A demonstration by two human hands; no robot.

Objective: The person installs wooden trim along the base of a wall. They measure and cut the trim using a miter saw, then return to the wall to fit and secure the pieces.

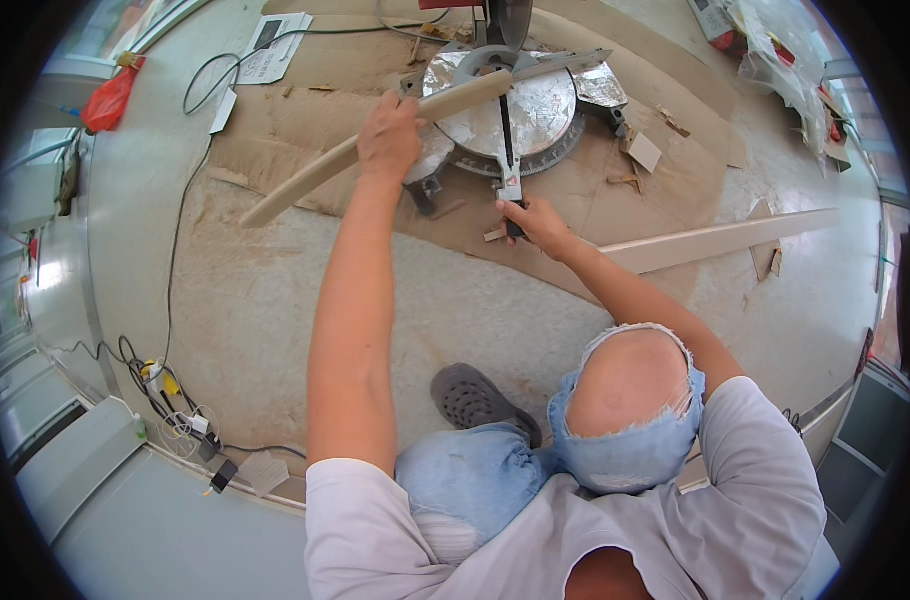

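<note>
A miter saw (pixel 550 115) with a round, worn silver table stands on the floor ahead of me. My left hand (pixel 390 138) is closed around a long beige trim strip (pixel 310 180). One end of that strip rests over the saw table near the fence (pixel 572 62), while the other reaches out to the left. At the front of the saw, my right hand (pixel 540 224) grips the black miter handle (pixel 516 230), which sticks out toward me. The saw's dark upper part (pixel 508 22) is raised behind the table and cut off by the top edge.
Brown cardboard sheets (pixel 665 180) with wood scraps lie beneath the saw. A second beige strip (pixel 725 238) lies at right. A black cable (pixel 178 225) crosses the floor at left toward tangled cords (pixel 165 395). A red bag (pixel 113 100) and clear plastic (pixel 780 60) sit at the sides.
</note>
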